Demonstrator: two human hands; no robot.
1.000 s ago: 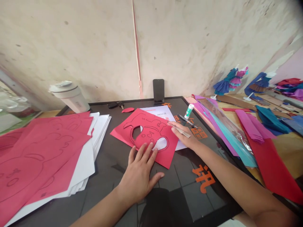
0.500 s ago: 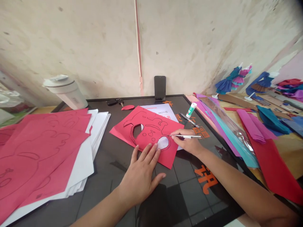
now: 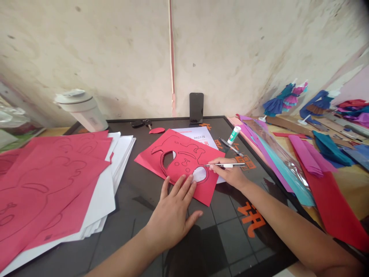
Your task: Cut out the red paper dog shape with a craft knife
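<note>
A red paper sheet (image 3: 176, 148) with a dark-outlined animal drawing lies turned on the dark tabletop. It has two cut-out openings, one showing the dark top and the other showing a white printed sheet (image 3: 211, 134) underneath. My left hand (image 3: 174, 211) rests flat on the paper's near edge, fingers spread, beside the right opening. In my right hand (image 3: 229, 173) is a slim silver and white pen-shaped craft knife (image 3: 227, 165), held in a pinch. Its tip meets the paper at the upper right rim of that opening.
Left are stacked red drawn sheets (image 3: 72, 184) over white paper (image 3: 100, 200) and a white cup (image 3: 83, 109). Keys (image 3: 144, 123), a red scrap (image 3: 157, 130), a phone (image 3: 196, 107), a glue stick (image 3: 233, 135) and a pen (image 3: 230, 146) stand or lie behind. Coloured crepe paper (image 3: 331, 192) lies right.
The view has shifted slightly. Both hands keep nearly the same place on the paper, and the knife tip stays near the rim of the right opening.
</note>
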